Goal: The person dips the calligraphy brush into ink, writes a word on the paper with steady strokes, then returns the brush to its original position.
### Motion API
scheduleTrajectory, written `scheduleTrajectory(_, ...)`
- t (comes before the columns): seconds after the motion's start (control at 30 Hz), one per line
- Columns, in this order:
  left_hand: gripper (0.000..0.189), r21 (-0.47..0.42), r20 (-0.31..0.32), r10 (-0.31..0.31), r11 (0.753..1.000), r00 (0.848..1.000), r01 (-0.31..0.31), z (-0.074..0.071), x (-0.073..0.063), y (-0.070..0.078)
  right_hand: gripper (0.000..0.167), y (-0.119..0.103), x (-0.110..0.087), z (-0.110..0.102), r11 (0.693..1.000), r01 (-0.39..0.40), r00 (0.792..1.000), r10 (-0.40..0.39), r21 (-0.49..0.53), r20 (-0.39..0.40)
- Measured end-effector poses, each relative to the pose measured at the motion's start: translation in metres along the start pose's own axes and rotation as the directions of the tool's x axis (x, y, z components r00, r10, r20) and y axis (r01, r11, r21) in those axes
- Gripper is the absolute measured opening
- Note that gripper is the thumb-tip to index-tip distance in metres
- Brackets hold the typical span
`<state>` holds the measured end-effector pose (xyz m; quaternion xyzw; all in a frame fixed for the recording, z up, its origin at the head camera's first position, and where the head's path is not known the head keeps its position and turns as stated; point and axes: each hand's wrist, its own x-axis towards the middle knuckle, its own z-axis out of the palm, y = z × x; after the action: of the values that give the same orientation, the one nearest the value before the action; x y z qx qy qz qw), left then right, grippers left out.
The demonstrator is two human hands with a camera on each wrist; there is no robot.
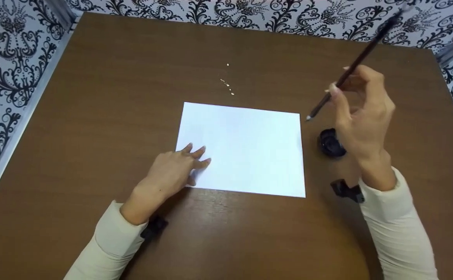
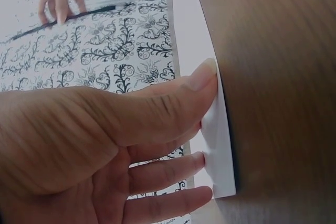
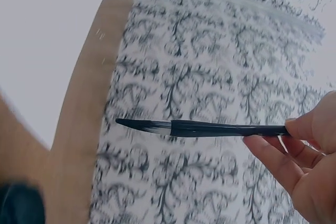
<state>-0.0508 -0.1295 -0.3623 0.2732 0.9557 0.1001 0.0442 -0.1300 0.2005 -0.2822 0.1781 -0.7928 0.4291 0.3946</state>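
A white sheet of paper (image 1: 245,149) lies on the brown table. My left hand (image 1: 168,171) rests on the sheet's near left corner with the fingers spread. In the left wrist view the thumb (image 2: 202,77) is at the paper's edge. My right hand (image 1: 364,112) is raised to the right of the sheet and pinches a dark paintbrush (image 1: 360,58) by its handle. The brush slants, its bristle end low beside the paper's right edge; dark bristles (image 3: 139,125) show in the right wrist view. Below that hand stands a small black pot (image 1: 330,144), partly hidden by it.
The brown table (image 1: 113,116) extends around the sheet. A few small bright specks (image 1: 228,84) show beyond the paper's far edge. Black-and-white patterned wallpaper (image 1: 308,17) lies past the table's far edge and sides. Small black devices (image 1: 347,190) are worn at both wrists.
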Motion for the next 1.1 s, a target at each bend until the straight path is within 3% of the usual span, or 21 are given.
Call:
scheduleTrajectory(0.17, 0.053, -0.013, 0.036, -0.019, 1.0, 0.999, 0.02, -0.001, 0.001, 0.001, 0.026, -0.016, 0.005, 0.032, 0.993, 0.032, 0.999, -0.035, 0.112, 0.033)
scheduleTrajectory(0.37, 0.055, 0.006, 0.057, -0.029, 1.0, 0.998, 0.029, -0.001, 0.0, 0.001, 0.024, -0.031, 0.006, 0.068, 0.974, 0.002, 0.995, -0.023, 0.225, 0.093)
scheduleTrajectory(0.57, 0.057, 0.02, 0.072, -0.031, 0.999, 0.997, 0.029, -0.003, 0.0, 0.002, 0.026, -0.038, 0.005, 0.097, 0.95, 0.003, 0.995, -0.033, 0.311, 0.092)
scheduleTrajectory(1.1, 0.055, 0.038, 0.113, -0.058, 0.998, 0.992, 0.054, -0.004, 0.003, 0.003, 0.021, -0.04, -0.002, 0.149, 0.944, 0.069, 0.982, -0.122, 0.322, 0.145)
